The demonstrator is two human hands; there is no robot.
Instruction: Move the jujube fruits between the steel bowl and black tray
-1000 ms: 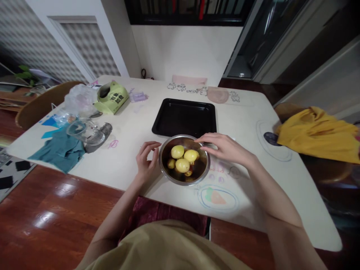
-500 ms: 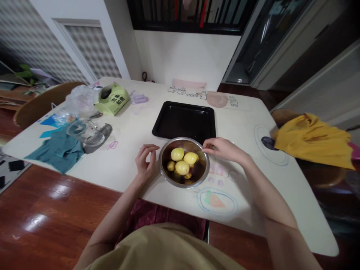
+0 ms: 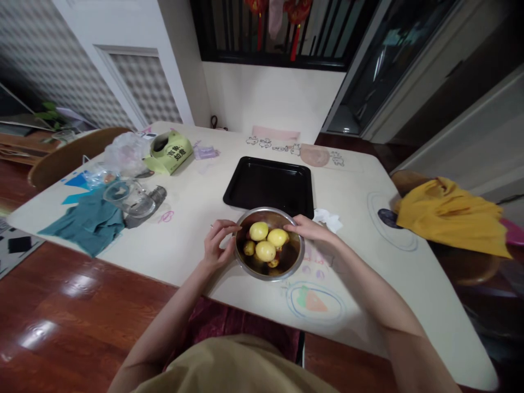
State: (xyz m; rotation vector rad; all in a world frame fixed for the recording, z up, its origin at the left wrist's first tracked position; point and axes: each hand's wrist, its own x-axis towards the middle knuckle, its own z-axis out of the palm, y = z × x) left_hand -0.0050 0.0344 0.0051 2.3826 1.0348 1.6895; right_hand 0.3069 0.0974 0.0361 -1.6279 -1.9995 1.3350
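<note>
A shiny metal bowl [image 3: 268, 273] stands on the table near its front edge. Inside lie several smooth yellow egg-shaped fruits [image 3: 265, 251]; their exact kind is unclear, and the smaller brownish shapes among them may be partly reflections. At the bowl's left rim, my left hand [image 3: 219, 243] has its fingertips over the edge and its thumb against the outer side. My right hand [image 3: 311, 228] grips the right rim from behind, fingers reaching just inside. Directly beyond the bowl is a black rectangular baking tray [image 3: 270, 183], its near edge partly hidden by the bowl.
Crumpled white paper [image 3: 328, 219] lies right of the tray. On the table's left are a teal cloth [image 3: 85, 221], a clear glass jug [image 3: 133, 199], a plastic bag [image 3: 125, 155] and a green box [image 3: 174, 155]. A yellow cloth [image 3: 448, 215] hangs over a chair at right.
Both hands have come in onto the bowl's rim; the right one has shifted left, uncovering the white paper behind it. My view has tilted up slightly.
</note>
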